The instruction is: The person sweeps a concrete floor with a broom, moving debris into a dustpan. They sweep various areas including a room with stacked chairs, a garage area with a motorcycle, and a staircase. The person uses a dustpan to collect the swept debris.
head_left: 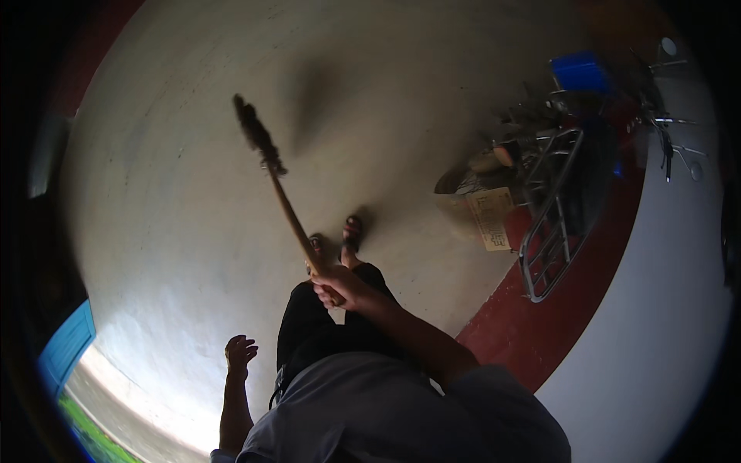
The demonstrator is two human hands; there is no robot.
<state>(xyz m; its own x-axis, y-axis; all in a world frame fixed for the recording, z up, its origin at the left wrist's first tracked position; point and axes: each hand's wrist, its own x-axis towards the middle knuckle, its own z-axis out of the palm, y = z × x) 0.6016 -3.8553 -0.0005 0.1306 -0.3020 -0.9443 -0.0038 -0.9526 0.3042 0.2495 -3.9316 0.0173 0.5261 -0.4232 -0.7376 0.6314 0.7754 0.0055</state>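
Note:
My right hand [340, 288] is wrapped round the lower end of a wooden-handled tool with a dark, ragged head [260, 137]. Its pale brown handle [289, 212] slants up and to the left from my fist, in front of my legs. The head is held off the floor, and blur hides what it is made of. Lower left, my left hand [241, 355] hangs away from my side with nothing in it, its fingers loosely apart.
I stand in sandals on a pale floor [193, 193]. Along the right wall are a bike-like vehicle with a metal rack [552, 216], a cardboard box [490, 218] and a blue container [580, 72]. A blue door panel [68, 345] stands at the lower left.

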